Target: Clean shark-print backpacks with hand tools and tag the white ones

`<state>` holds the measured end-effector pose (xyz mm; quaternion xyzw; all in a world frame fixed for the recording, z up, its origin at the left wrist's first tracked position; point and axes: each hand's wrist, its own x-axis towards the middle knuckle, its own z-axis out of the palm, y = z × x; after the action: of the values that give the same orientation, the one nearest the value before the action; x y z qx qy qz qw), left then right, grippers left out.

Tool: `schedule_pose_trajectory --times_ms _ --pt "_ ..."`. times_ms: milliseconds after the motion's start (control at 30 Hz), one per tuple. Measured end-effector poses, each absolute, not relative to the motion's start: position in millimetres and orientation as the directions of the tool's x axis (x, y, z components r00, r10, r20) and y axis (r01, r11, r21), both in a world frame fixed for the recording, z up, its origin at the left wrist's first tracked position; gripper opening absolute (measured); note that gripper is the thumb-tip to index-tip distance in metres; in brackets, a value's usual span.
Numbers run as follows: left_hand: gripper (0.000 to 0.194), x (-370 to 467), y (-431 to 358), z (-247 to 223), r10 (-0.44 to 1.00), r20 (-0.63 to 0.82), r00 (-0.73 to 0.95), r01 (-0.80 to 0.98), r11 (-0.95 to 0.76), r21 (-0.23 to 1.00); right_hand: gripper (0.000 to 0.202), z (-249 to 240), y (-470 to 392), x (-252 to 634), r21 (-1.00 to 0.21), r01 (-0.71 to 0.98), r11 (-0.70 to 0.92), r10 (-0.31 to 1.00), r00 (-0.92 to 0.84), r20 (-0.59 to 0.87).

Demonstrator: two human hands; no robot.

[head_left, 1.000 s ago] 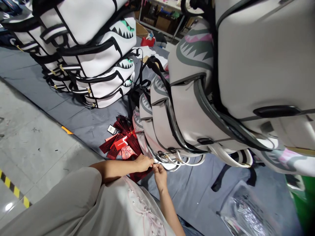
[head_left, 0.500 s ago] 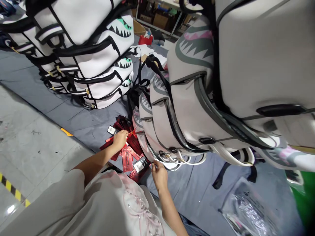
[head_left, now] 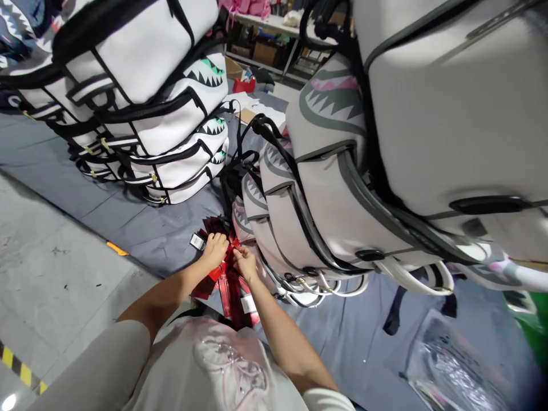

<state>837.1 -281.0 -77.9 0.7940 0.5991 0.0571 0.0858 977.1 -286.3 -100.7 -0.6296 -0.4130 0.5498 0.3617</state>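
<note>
A spread bundle of red hang tags (head_left: 228, 297) lies on the grey-covered table at the front edge, against the lowest pale bags. My left hand (head_left: 215, 251) is closed over the upper part of the bundle, its fingers curled on the tags. Beside it, my right hand (head_left: 245, 264) pinches near the middle of the bundle, close to the left hand; what lies between its fingertips is too small to make out. A white label tag (head_left: 197, 241) sticks out left of my left hand, and another white label (head_left: 248, 303) shows under my right wrist.
Pale grey-pink shark-mouth backpacks (head_left: 317, 211) are piled high on the right, handles toward me. White backpacks with black trim (head_left: 171, 131) stand stacked at the left. A clear plastic bag (head_left: 449, 359) lies at the right. Shelving (head_left: 265, 48) is behind.
My right hand has moved left and up from the bag handles to the middle of the tag bundle. My left hand stays on the tags. The view has tilted slightly up.
</note>
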Motion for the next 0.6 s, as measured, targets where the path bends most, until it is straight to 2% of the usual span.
schedule_pose_trajectory --times_ms 300,467,600 --pt "0.028 823 -286 -78 0.935 0.025 0.354 0.924 -0.354 0.143 0.034 -107 -272 948 -0.929 0.167 -0.331 0.941 0.131 -0.312" --pt "0.029 823 -281 -71 0.897 0.03 0.441 0.881 -0.439 0.173 0.033 -107 -266 948 -0.91 0.218 -0.352 0.931 0.181 -0.317" --pt "0.03 804 -278 -66 0.855 0.046 0.517 0.833 -0.514 0.203 0.033 -106 -249 960 -0.893 0.248 -0.375 0.906 0.301 -0.297"
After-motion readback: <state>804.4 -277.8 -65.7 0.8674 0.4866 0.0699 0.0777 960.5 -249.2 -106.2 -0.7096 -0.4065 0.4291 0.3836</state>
